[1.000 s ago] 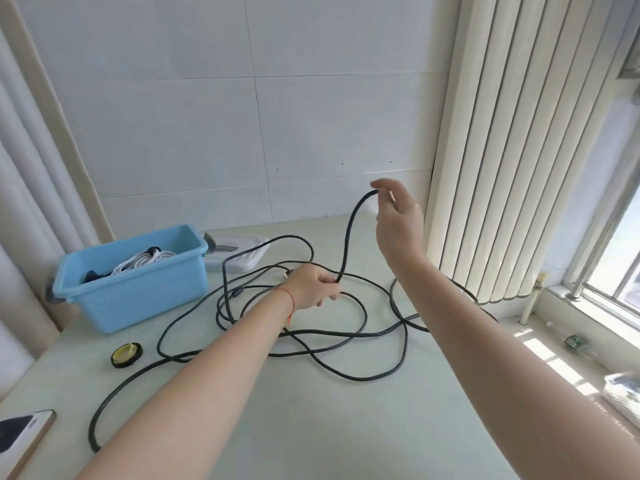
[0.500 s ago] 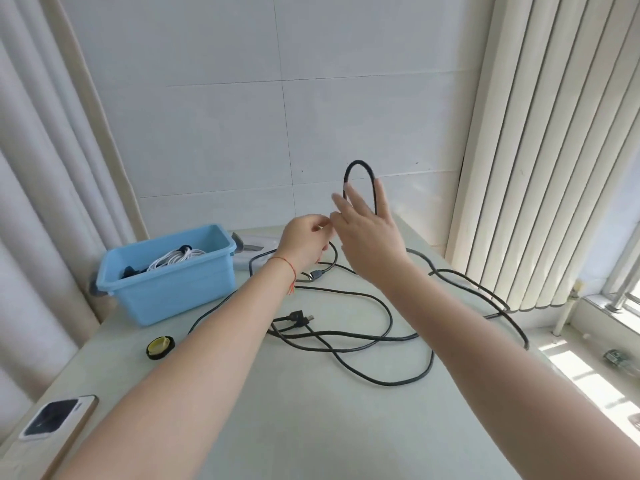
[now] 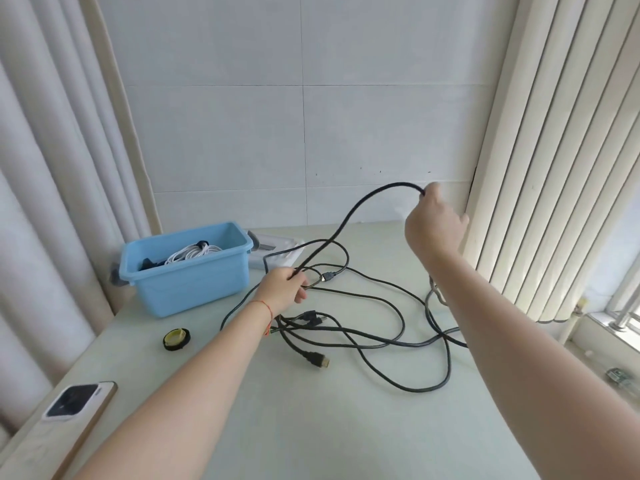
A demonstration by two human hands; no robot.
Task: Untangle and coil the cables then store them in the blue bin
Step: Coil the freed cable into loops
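Right hand [image 3: 434, 225] pinches the black cable [image 3: 363, 202] up high, left hand [image 3: 282, 285] grips the gathered loops low on the bench [image 3: 311, 427]. The strand runs diagonally between them; blue bin [image 3: 194, 285] sits just left.

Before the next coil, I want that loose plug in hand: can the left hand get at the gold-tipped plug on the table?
Probably yes. The plug lies bare on the table, just nearer than the left hand, but that hand already grips the cable.

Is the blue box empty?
No. The blue bin already holds a coiled white cable and something dark beside it.
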